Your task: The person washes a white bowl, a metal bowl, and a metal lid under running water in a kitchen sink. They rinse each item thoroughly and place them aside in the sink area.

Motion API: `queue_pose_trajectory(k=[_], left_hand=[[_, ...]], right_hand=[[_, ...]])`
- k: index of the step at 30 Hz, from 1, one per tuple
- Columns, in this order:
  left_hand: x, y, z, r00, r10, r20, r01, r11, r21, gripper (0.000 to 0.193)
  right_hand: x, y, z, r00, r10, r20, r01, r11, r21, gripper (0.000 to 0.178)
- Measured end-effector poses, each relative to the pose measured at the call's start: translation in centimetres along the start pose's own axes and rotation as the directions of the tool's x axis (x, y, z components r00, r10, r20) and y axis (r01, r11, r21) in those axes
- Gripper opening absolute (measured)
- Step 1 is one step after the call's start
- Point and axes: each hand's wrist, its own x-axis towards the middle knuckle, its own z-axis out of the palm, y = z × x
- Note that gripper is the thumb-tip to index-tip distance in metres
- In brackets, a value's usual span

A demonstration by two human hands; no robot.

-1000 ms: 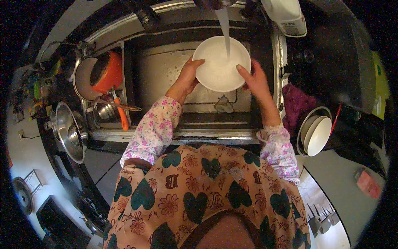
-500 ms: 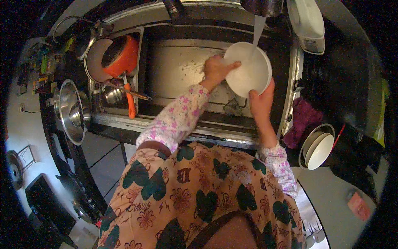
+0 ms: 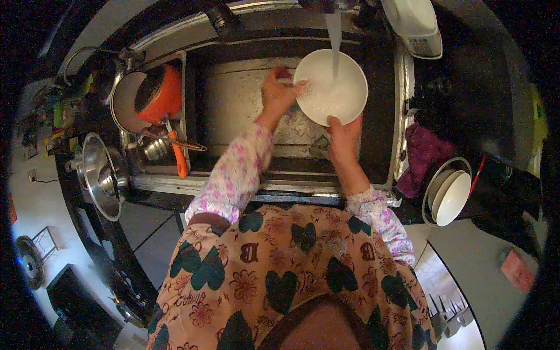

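A white bowl (image 3: 349, 96) is under a stream of water (image 3: 333, 35) over the right part of the sink (image 3: 233, 125), its inside facing up. My right hand (image 3: 345, 135) grips the bowl's near rim, thumb over the edge and fingers beneath. Just left of the bowl is my left hand (image 3: 279, 93), holding nothing, its fingers apart and slightly blurred; the fingertips come close to the rim, and whether they touch it I cannot tell. Below the bowl, a crumpled greyish piece (image 3: 319, 148) lies in the sink.
An orange pan (image 3: 164, 96) and a larger pot (image 3: 121, 105) fill the left compartment, handles reaching toward me. Metal bowls (image 3: 96, 175) stand further left. On the right are a purple cloth (image 3: 424, 157) and a basket with white bowls (image 3: 452, 201). A white container (image 3: 415, 26) stands behind.
The bowl now faces more upward, with water falling into its middle. My left hand has come off the bowl, where its thumb lay over the rim. The whole view has shifted slightly.
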Motion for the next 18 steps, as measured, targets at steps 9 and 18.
queue_pose_trajectory(k=[9, 18], left_hand=[[-7.8, 0.9, 1.5, 0.966, 0.254, -0.054, -0.256, 0.967, -0.02, 0.053], [-5.6, 11.5, -5.1, 0.86, 0.163, 0.483, -0.506, 0.389, 0.769, 0.041]], right_hand=[[0.8, 0.3, 0.9, 0.811, 0.451, 0.372, -0.579, 0.709, 0.403, 0.05], [8.7, -4.6, 0.1, 0.784, -0.009, 0.621, 0.572, 0.398, -0.717, 0.023]])
